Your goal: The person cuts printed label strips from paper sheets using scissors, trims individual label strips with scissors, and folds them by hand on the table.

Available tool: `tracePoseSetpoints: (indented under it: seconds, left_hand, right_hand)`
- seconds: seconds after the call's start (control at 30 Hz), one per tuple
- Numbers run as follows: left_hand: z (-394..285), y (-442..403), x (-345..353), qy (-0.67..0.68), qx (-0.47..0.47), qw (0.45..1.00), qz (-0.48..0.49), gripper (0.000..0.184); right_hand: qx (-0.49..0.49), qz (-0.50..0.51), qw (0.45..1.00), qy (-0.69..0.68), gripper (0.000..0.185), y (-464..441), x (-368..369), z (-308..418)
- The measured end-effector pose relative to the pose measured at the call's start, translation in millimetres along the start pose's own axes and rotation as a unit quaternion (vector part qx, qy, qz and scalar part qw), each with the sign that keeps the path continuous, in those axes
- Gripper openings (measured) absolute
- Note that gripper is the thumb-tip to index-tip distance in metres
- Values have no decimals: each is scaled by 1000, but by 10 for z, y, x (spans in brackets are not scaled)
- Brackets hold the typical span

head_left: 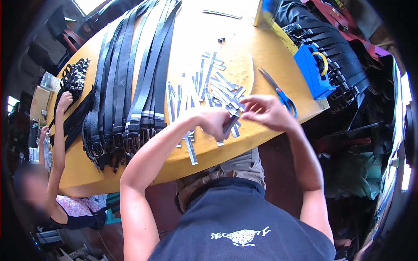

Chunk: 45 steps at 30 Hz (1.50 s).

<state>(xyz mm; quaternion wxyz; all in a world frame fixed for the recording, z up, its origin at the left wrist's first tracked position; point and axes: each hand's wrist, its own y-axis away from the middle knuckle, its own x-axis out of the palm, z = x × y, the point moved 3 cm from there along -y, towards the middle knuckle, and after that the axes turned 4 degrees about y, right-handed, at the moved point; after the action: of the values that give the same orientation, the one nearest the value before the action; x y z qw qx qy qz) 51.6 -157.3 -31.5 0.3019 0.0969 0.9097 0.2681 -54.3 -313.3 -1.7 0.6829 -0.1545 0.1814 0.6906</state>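
My left hand (214,122) is closed round a short dark strip (229,125) at the near side of the table. Close to its right, my right hand (266,114) is half curled, thumb and fingers apart, with nothing visible between them. Beneath and beyond both hands lies a loose pile of silver-and-dark strips (212,65), some crossing one another. To the right of the pile, scissors (278,91) with blue handles lie with their blades pointing away from me.
Long black belts (117,82) with metal buckles lie on the yellow table (174,167) to the left. A blue tape dispenser (310,71) with yellow tape stands at the right edge, beside more belts (344,56). Another person's hand (65,101) touches black straps at far left.
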Motion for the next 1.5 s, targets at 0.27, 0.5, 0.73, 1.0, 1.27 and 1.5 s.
tracePoseSetpoints:
  seconds: [0.27,0.5,0.73,1.0,1.27,1.5]
  left_hand:
    - [-143,199,-356,-9,-44,997,-66,30]
    - [434,758,-304,301,2,897,-323,28]
    - [660,814,-90,405,62,829,-382,34]
    - [150,368,-91,477,281,704,-445,56]
    - [121,257,108,503,362,657,-429,31]
    - [195,268,159,503,344,624,-490,26]
  right_hand:
    - [31,-92,987,-126,16,1,212,-79]
    - [-12,-181,971,-158,13,-456,-44,-140]
    - [11,-181,962,-202,16,-595,-75,-74]
    - [21,-123,923,-364,19,-349,239,-30]
    - [32,-137,907,-396,21,-176,401,-66]
    - [-7,-137,942,-307,26,-173,520,41]
